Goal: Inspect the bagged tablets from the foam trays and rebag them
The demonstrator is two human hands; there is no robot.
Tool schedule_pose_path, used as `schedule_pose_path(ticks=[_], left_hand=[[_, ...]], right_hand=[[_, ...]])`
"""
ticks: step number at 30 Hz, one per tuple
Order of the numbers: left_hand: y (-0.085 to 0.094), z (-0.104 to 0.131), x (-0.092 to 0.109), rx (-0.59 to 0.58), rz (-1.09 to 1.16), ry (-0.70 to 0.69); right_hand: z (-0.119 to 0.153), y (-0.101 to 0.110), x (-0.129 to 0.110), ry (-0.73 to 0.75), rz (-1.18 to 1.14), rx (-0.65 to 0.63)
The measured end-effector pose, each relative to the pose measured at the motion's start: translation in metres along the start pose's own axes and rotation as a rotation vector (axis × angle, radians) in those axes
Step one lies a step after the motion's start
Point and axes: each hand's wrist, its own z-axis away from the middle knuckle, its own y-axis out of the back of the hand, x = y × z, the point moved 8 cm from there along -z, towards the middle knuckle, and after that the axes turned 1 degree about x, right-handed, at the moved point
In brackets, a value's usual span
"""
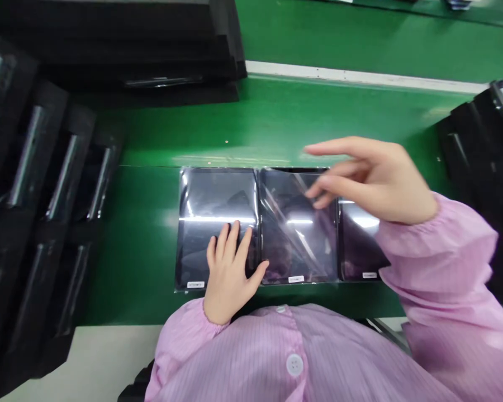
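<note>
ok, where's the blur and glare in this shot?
Head view: right hand smeared, likely by motion, left hand crisper; also head view: bright reflections on the left panel, middle panel and right panel.

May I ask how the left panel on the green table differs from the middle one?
The left hand lies spread on the left panel; the right hand is at the upper right of the middle panel. The left panel's label is near its lower left corner; the middle panel's label sits near its bottom middle. Diagonal streaks cross the middle panel; a horizontal bright band crosses the left panel. Both are dark rectangles.
</note>
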Motion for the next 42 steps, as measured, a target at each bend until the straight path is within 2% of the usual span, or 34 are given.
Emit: schedule_pose_path(ticks=[3, 6, 9, 13, 16, 19, 23, 25, 27, 29, 35, 39, 42], left_hand=[[-0.001, -0.003, -0.001, -0.042, -0.014, 0.061], [-0.001, -0.004, -0.002, -0.070, -0.019, 0.100], [-0.002, -0.004, -0.002, -0.096, -0.005, 0.106], [-0.003, -0.003, -0.002, -0.122, 0.019, 0.077], [-0.002, -0.004, 0.005, -0.143, -0.004, 0.038], [-0.003, -0.007, 0.025, -0.135, -0.055, -0.032], [-0.025, -0.014, 0.080, -0.174, -0.105, -0.271], [-0.040, -0.017, 0.111, -0.199, -0.084, -0.408], [-0.051, -0.020, 0.135, -0.199, -0.056, -0.488], [-0.057, -0.023, 0.148, -0.180, -0.031, -0.510], [-0.059, -0.023, 0.155, -0.225, 0.072, -0.554], [-0.057, -0.025, 0.154, -0.221, 0.096, -0.577], [-0.057, -0.029, 0.152, -0.224, 0.132, -0.562]], right_hand=[[-0.036, -0.040, -0.010, -0.031, -0.122, -0.084], [-0.068, -0.060, 0.010, -0.197, -0.263, -0.056], [-0.083, -0.059, 0.043, -0.356, -0.387, -0.007], [-0.075, -0.034, 0.083, -0.472, -0.402, 0.067], [-0.054, -0.004, 0.103, -0.513, -0.345, 0.106], [-0.024, 0.039, 0.120, -0.499, -0.273, 0.187], [0.032, 0.105, 0.143, -0.366, -0.172, 0.489], [0.064, 0.124, 0.152, -0.294, -0.129, 0.623], [0.096, 0.127, 0.160, -0.253, -0.116, 0.680], [0.125, 0.120, 0.166, -0.225, -0.118, 0.708], [0.197, 0.091, 0.182, -0.187, -0.117, 0.851], [0.219, 0.084, 0.184, -0.179, -0.076, 0.893], [0.210, 0.091, 0.181, -0.184, 0.006, 0.860]])
